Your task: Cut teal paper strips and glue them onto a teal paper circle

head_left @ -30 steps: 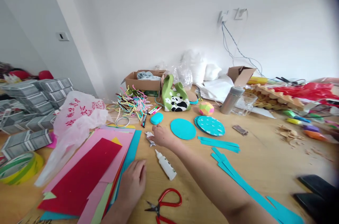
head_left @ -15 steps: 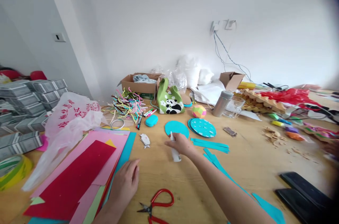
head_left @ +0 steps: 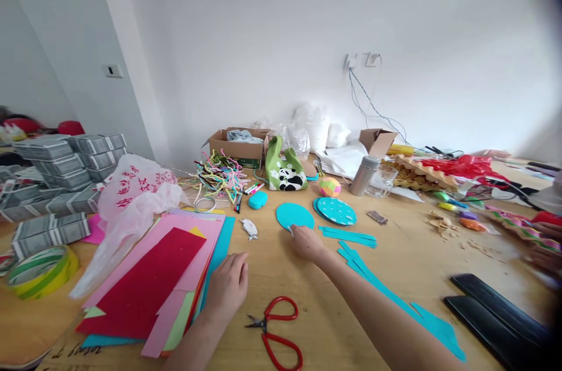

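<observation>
My right hand [head_left: 307,243] is over the table just below a plain blue paper circle [head_left: 294,216]; its fingers are closed on a small white piece, mostly hidden, at the circle's lower edge. Beside the stack of coloured paper [head_left: 144,283] rests my left hand [head_left: 231,280], fingers curled together, with nothing visible in it. Red-handled scissors [head_left: 274,327] lie open between my forearms. A white cut-out [head_left: 249,229] lies above my left hand. Blue strips [head_left: 349,236] and a blue circle with white spots [head_left: 336,210] are to the right.
Behind stand a green panda bag [head_left: 285,175], a box [head_left: 239,146], pipe cleaners [head_left: 222,175] and a steel bottle [head_left: 365,176]. Two black phone-like objects [head_left: 496,318] lie at the lower right. Another person's hand [head_left: 544,257] shows at the right edge. Tape [head_left: 44,277] sits at left.
The view has shifted, so the table items appear moved. The white piece under my right hand, largely visible before, is now mostly hidden, and that hand is closer to the plain blue circle.
</observation>
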Demonstrator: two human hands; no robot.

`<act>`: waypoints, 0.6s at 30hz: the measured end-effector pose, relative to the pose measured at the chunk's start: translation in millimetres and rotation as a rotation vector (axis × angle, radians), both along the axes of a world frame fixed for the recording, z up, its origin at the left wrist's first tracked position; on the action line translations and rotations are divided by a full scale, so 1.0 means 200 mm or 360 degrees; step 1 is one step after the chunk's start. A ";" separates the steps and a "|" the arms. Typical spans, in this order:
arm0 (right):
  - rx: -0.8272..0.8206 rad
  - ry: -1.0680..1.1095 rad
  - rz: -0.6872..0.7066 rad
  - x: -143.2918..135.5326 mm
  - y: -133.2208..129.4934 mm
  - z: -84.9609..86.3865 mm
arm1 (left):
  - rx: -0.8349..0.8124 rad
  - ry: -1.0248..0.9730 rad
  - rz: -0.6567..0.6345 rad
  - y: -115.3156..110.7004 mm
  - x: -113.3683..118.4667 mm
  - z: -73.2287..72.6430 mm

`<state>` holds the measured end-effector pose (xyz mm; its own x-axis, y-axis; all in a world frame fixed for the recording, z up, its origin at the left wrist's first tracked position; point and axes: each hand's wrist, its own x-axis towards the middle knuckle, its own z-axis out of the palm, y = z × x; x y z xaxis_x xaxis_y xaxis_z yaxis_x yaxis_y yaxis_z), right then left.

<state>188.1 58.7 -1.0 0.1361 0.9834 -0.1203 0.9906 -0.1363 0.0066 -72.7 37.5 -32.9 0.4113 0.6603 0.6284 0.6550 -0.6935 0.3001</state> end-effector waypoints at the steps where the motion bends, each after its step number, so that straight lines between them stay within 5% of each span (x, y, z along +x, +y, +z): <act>1: 0.0001 -0.0025 0.0023 -0.01 -0.02 -0.01 | -0.0022 0.0001 0.0002 0.00 0.00 0.00; 18: -0.0027 -0.0274 0.0365 0.08 0.13 0.09 | -0.0221 -0.0010 -0.0029 0.00 0.00 0.01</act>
<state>204.6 85.1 17.9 -0.0695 0.9889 -0.1314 0.9797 0.0925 0.1778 -71.9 36.8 -31.9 0.4202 0.7337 0.5339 0.6406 -0.6566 0.3981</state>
